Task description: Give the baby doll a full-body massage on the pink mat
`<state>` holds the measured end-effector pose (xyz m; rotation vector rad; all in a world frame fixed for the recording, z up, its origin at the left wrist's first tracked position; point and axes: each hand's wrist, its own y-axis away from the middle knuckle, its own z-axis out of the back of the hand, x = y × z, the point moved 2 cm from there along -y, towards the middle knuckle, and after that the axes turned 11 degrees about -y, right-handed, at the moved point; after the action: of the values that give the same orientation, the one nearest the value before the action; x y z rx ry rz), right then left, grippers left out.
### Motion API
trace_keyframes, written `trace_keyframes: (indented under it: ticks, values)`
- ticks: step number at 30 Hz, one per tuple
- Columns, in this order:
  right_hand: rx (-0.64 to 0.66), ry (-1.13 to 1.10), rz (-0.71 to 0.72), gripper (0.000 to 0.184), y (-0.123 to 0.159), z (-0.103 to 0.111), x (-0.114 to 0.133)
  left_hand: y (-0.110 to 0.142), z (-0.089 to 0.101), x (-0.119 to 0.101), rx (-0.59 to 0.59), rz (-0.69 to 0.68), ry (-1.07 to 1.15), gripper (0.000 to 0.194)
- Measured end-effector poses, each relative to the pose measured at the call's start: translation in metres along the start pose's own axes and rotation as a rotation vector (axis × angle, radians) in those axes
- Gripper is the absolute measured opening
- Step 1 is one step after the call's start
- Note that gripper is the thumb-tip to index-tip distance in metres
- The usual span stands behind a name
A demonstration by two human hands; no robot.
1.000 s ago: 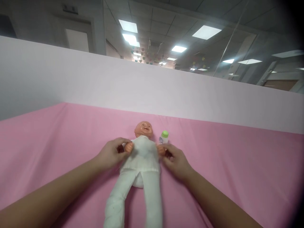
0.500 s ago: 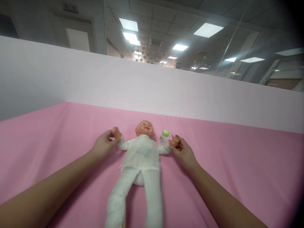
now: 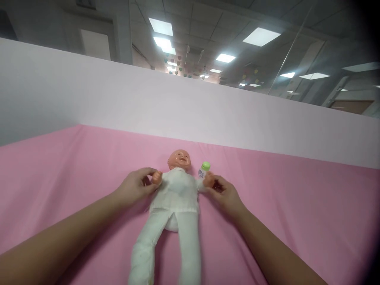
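A baby doll with a white cloth body lies on its back, its head at the far end and its legs toward me. My left hand is closed around the doll's arm on the left side, close to its hand. With thumb and fingers, my right hand grips the doll's other arm near its hand. Both doll hands are raised beside its chest. Just beyond the doll's hand on the right stands a small bottle with a green cap, partly hidden by that hand.
Pink cloth covers the surface under the doll, with some creases. A white low wall runs along the back and left. Behind it are glass and a room with ceiling lights.
Half a second ago the doll's arms were spread out to both sides. My hands have since brought them back in toward its chest. The bottle stays in place.
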<state>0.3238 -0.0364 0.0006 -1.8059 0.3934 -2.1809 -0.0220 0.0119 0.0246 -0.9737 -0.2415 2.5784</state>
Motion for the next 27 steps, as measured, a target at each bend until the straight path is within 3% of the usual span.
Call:
trace_keyframes:
  ticks: [3, 6, 8, 10, 13, 17, 20, 23, 27]
  values:
    - [-0.181, -0.239, -0.17, 0.072, -0.011, 0.031, -0.022, -0.013, 0.01, 0.03, -0.096, 0.226, 0.03, 0.034]
    - [-0.162, -0.378, -0.37, 0.074, -0.017, 0.047, -0.041, -0.025, 0.016, 0.058, -0.148, 0.336, -0.002, 0.03]
    - [-0.158, -0.4, -0.401, 0.072, -0.018, 0.048, -0.044, -0.028, 0.016, 0.067, -0.136, 0.358, 0.087, 0.029]
    - [-0.174, -0.359, -0.35, 0.072, -0.016, 0.043, -0.037, -0.025, 0.016, 0.061, -0.154, 0.322, 0.145, 0.03]
    - [-0.135, -0.199, -0.164, 0.065, -0.01, 0.026, -0.011, -0.013, 0.012, 0.035, -0.15, 0.187, 0.084, 0.034]
    - [0.166, 0.149, 0.127, 0.029, 0.006, -0.011, 0.021, 0.003, 0.0, -0.004, 0.068, -0.173, 0.012, 0.035]
    - [0.341, 0.356, 0.327, 0.042, 0.016, -0.034, 0.029, 0.007, -0.008, -0.016, 0.189, -0.365, -0.084, 0.037]
    - [0.32, 0.349, 0.317, 0.044, 0.016, -0.037, 0.024, 0.005, -0.009, -0.013, 0.147, -0.316, -0.092, 0.036]
    - [0.088, 0.053, 0.053, 0.039, 0.002, -0.01, 0.003, -0.003, 0.0, 0.006, -0.027, -0.004, 0.039, 0.034]
